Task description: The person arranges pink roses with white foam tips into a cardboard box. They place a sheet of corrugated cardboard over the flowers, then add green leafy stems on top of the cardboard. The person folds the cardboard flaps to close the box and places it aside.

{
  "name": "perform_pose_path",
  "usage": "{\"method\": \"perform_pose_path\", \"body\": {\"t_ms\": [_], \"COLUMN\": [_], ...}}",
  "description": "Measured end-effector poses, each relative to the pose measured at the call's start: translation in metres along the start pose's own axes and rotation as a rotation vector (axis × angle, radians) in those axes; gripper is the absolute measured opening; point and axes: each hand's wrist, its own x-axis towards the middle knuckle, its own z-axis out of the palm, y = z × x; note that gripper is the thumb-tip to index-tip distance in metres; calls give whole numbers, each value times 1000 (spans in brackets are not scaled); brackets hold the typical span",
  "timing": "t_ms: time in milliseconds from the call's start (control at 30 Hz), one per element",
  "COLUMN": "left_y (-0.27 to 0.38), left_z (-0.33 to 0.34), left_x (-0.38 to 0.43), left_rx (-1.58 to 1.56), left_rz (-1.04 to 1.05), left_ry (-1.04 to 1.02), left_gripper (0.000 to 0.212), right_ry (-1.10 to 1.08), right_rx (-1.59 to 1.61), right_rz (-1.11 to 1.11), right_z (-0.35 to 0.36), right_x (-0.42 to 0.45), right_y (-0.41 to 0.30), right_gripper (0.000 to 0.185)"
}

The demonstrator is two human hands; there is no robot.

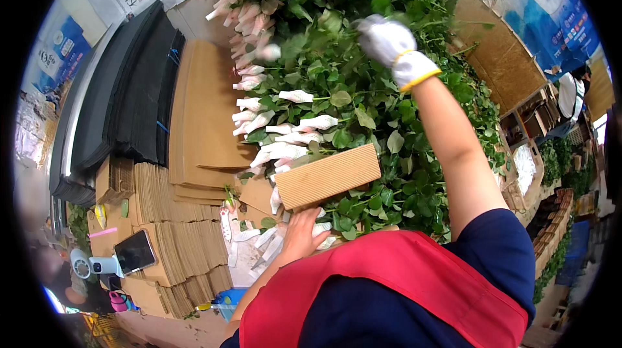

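Rose-like cut flowers lie in a big heap of leafy green stems [316, 61], their heads in white foam net sleeves [296, 97] pointing left. My right hand [387, 44], in a white knit glove with a yellow cuff edge, is over the upper heap; it is blurred, and a blurred stem with a sleeved head [268, 52] stretches left of it. The fingers' hold cannot be made out. My bare left hand [301, 234] rests by several sleeved flower heads near my body, just below a piece of corrugated cardboard [328, 176] that lies slanted over the stems.
Stacks of folded cardboard [180, 246], upright brown sheets [204, 110] and black sheets [141, 85] stand at the left. A phone [135, 252] and a small white fan [80, 264] are on the cardboard. A wooden board [500, 51] borders the heap at the right.
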Motion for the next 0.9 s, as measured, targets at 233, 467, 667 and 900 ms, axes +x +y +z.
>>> {"method": "perform_pose_path", "body": {"t_ms": [233, 467, 667, 900], "left_y": [-5, -18, -16, -24], "left_z": [4, -2, 1, 11], "left_x": [5, 6, 14, -7], "left_rx": [-23, -103, -22, -259], "left_rz": [131, 157, 187, 74], "left_ry": [72, -108, -118, 23], "left_gripper": [49, 34, 38, 61], "right_ry": [-469, -526, -498, -249], "right_rx": [-21, -292, -111, -307], "right_rz": [79, 163, 4, -228], "right_z": [3, -18, 74, 61], "right_x": [-101, -72, 6, 16], "right_y": [36, -11, -2, -26], "right_gripper": [37, 23, 22, 19]}}
